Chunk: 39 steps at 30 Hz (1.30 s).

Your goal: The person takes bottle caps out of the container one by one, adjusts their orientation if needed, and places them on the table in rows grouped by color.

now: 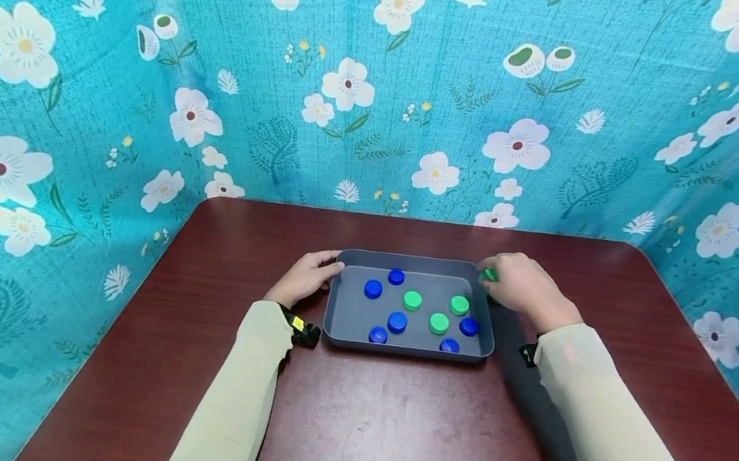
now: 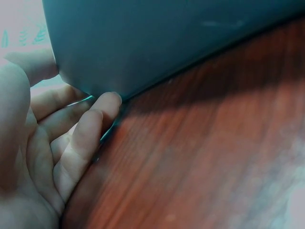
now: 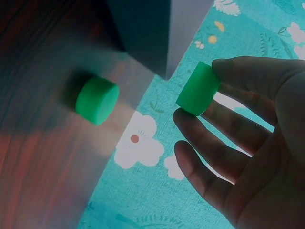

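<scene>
A grey rectangular tray [image 1: 349, 320] sits on the table, holding several blue bottle caps [image 1: 397, 322] and three green ones [image 1: 439, 323]. My left hand [image 1: 304, 278] grips its left side, thumb over the rim. In the left wrist view, the fingers [image 2: 110, 102] curl against the lower edge of the tray [image 2: 143, 43]. By the tray's far right corner, my right hand [image 1: 522, 286] pinches a green bottle cap [image 3: 199, 89] between thumb and fingertips. Another green cap [image 3: 97, 100] lies on the table outside the tray in the right wrist view; my right hand hides it in the head view.
The dark red-brown wooden table [image 1: 385, 427] has rounded far corners. A turquoise flowered curtain [image 1: 401, 94] hangs behind it and along both sides. Bands with small dark devices [image 1: 305, 333] are on both wrists.
</scene>
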Tool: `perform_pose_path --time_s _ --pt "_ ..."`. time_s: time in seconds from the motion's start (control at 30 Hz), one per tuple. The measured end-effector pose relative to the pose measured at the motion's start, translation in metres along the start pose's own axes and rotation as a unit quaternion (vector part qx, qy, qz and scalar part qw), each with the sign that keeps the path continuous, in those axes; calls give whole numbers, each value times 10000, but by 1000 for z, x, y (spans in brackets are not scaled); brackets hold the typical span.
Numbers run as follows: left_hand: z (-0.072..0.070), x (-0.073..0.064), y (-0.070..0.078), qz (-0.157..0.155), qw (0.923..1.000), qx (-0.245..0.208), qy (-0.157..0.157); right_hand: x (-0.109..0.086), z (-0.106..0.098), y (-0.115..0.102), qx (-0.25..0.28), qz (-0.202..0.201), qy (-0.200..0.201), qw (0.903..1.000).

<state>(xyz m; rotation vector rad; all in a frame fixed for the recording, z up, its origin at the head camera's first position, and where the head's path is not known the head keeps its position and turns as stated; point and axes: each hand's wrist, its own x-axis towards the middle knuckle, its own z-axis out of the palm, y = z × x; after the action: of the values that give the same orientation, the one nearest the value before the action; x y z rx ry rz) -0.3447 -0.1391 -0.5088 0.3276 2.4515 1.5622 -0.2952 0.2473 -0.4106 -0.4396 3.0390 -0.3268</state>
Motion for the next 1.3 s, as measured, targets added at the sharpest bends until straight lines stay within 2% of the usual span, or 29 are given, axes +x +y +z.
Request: perform_pose_path --time_s 0.5,0.77,1.3 --pt "1 0 -1 -26 9999 -103 -1 -1 7 22 203 572 -246 9979" --pt "-1 1 -3 -10 10000 13 26 -3 10 33 315 820 -227 9959" --pt "-1 0 -1 -68 10000 -7 5 -7 15 55 305 879 -182 9955"
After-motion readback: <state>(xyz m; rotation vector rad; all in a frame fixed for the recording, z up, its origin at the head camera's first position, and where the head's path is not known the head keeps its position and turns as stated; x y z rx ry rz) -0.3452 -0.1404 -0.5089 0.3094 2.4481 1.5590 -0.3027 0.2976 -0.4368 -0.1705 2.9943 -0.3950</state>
